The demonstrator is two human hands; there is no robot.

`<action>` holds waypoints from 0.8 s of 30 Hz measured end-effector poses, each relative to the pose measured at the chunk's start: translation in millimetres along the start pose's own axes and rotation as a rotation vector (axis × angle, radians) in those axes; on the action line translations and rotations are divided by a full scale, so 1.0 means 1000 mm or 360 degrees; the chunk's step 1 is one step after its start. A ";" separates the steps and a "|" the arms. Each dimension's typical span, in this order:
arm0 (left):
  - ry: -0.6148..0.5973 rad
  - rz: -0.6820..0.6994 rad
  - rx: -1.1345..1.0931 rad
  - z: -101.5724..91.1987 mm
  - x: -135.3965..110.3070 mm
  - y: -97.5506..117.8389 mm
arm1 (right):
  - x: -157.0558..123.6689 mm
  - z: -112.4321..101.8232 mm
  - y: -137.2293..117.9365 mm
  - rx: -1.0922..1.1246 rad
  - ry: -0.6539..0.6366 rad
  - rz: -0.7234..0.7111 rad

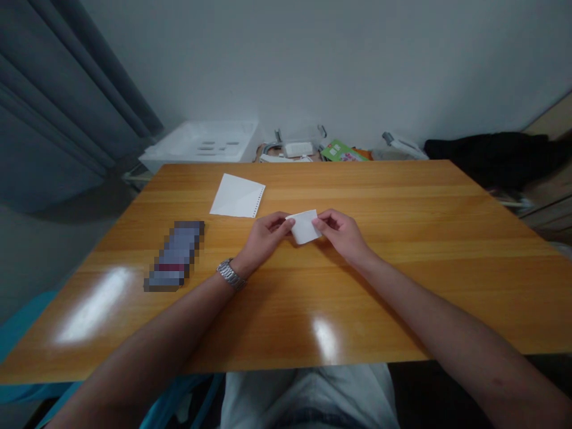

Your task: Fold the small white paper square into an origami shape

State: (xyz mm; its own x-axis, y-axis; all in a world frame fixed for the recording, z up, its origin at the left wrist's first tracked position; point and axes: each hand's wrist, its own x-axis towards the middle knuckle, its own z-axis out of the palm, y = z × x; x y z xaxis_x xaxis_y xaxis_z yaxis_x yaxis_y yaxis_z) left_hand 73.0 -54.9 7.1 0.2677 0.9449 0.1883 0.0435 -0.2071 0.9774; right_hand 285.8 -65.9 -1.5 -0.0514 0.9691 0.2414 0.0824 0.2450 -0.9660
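Note:
A small white piece of paper, which looks folded, is held up just over the table between both hands. My left hand, with a metal watch on its wrist, pinches the paper's left edge, thumb on top. On the opposite edge, my right hand grips it the same way. The fingers under the paper are partly hidden. Beyond my left hand, a larger white sheet with a row of punched holes along its right side lies flat.
A blurred-out phone-like object lies on the left of the wooden table. Past the far edge are a white plastic tray, a green booklet and a dark cloth. A blue chair stands at the lower left.

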 end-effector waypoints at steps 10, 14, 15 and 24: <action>0.0044 0.0054 0.0017 0.002 -0.002 0.007 | -0.002 0.002 -0.002 0.0094 0.0020 0.0044; 0.0069 0.0079 0.0029 0.003 -0.002 0.009 | -0.002 0.004 -0.003 0.0134 0.0023 0.0049; 0.0080 0.0086 0.0031 0.003 -0.002 0.009 | -0.002 0.004 -0.002 0.0142 0.0021 0.0053; 0.0111 0.0147 0.0078 0.001 0.000 0.004 | -0.003 0.007 -0.004 0.0205 0.0023 0.0087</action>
State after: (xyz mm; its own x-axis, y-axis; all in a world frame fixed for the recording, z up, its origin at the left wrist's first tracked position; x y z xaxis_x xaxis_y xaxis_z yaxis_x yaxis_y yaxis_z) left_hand 73.7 -55.8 10.9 0.2053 0.9362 0.2852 0.0693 -0.3046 0.9500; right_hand 279.1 -69.5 0.8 -0.0357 0.9814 0.1886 -0.0441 0.1870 -0.9814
